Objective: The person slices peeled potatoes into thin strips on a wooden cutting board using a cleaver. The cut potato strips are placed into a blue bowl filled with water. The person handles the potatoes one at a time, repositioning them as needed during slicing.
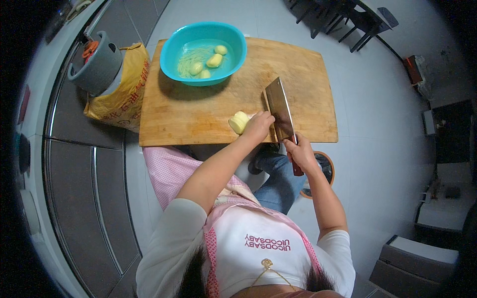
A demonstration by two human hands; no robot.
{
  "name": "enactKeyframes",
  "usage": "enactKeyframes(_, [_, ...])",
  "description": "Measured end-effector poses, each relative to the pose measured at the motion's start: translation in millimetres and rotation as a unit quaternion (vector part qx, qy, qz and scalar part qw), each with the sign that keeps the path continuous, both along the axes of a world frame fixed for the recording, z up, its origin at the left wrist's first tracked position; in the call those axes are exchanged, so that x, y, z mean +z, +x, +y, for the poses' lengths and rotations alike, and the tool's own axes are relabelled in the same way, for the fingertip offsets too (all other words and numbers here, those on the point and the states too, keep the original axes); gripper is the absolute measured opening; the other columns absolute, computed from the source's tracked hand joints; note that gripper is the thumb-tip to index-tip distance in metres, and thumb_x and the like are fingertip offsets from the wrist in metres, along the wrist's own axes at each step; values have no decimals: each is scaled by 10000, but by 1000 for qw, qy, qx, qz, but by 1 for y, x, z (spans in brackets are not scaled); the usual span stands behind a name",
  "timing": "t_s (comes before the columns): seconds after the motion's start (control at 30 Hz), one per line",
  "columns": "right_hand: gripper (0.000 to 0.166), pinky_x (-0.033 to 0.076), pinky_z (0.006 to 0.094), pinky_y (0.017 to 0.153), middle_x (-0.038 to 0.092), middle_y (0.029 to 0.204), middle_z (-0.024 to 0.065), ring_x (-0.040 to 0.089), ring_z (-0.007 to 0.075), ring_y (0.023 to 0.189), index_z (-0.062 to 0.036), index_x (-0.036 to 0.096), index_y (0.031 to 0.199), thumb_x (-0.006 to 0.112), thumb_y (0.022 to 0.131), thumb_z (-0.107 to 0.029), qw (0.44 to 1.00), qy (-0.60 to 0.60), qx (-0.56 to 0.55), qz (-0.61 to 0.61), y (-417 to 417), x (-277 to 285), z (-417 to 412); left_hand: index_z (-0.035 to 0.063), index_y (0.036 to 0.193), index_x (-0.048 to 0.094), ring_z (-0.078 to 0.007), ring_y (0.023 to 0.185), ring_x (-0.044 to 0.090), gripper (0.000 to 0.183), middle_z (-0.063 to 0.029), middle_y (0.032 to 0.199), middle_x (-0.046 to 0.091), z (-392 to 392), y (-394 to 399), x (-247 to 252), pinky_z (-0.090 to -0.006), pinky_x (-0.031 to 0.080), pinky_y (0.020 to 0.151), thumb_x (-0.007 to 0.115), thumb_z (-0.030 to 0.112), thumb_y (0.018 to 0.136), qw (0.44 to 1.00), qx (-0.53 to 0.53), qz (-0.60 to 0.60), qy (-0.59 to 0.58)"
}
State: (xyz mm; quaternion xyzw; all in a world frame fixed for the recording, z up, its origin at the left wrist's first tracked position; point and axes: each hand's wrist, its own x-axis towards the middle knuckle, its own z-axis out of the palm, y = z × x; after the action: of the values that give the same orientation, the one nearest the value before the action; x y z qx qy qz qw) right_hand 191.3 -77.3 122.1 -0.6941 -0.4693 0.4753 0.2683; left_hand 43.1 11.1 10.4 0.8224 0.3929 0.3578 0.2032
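Note:
On a wooden cutting board, near its front edge, lie pale yellow cut pieces of peeled potato. My left hand rests just right of them, its fingers curled close to the blade; whether it grips a piece under the fingers is hidden. My right hand holds a cleaver by its dark wooden handle, the broad blade upright and pointing away from me. At the board's back left stands a turquoise plastic basin of water with several peeled potatoes and thin pale shreds in it.
Left of the board stand a yellow woven bag and a grey gas cylinder beside dark cabinets. A lined bin sits on the floor below the board's right front edge. A dark table with chairs is at the far right.

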Motion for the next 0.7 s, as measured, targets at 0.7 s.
enactKeyframes(0.7, [186, 417, 312, 455, 551, 608, 66, 530, 151, 493, 11, 535, 911, 576, 868, -166, 1000, 8, 4, -23, -2, -13, 10, 56, 818, 597, -316, 896, 549, 103, -109, 864, 564, -3, -1, 2, -407, 472, 783, 507, 31, 774, 1000, 10, 13, -6])
